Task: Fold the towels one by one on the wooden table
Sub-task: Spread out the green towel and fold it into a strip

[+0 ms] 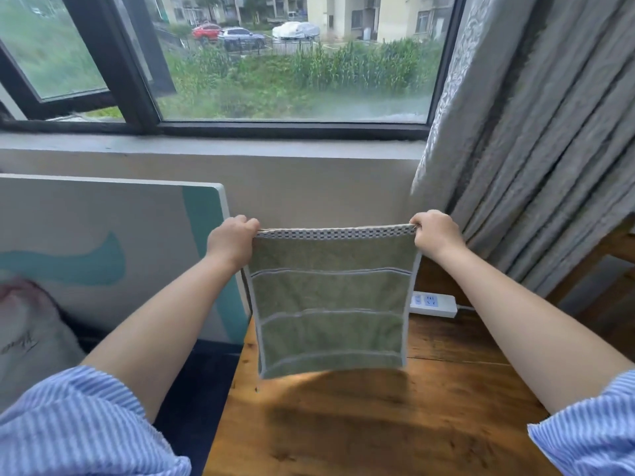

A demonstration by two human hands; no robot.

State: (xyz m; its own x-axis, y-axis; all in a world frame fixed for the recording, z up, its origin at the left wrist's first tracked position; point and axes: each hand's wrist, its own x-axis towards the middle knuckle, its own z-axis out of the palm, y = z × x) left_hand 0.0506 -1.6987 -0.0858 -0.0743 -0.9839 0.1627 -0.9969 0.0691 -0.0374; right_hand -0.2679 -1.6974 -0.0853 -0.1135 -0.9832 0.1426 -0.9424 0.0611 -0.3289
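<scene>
Both hands, left hand (233,239) and right hand (433,235), pinch the top corners of a green towel (330,304), hanging it above the wooden table (378,424). A power strip (433,304) lies at the table's far edge, beneath the window (295,63) and grey curtain (536,132).

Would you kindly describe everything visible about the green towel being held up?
The green towel looks like soft terry, with a grey-and-white checked band along its top edge, pale trim down both sides and three thin pale stripes across. It hangs upright and spread flat, its top edge pulled taut between the left hand and right hand, each pinching a top corner. Its bottom edge hangs above the wooden table.
</scene>
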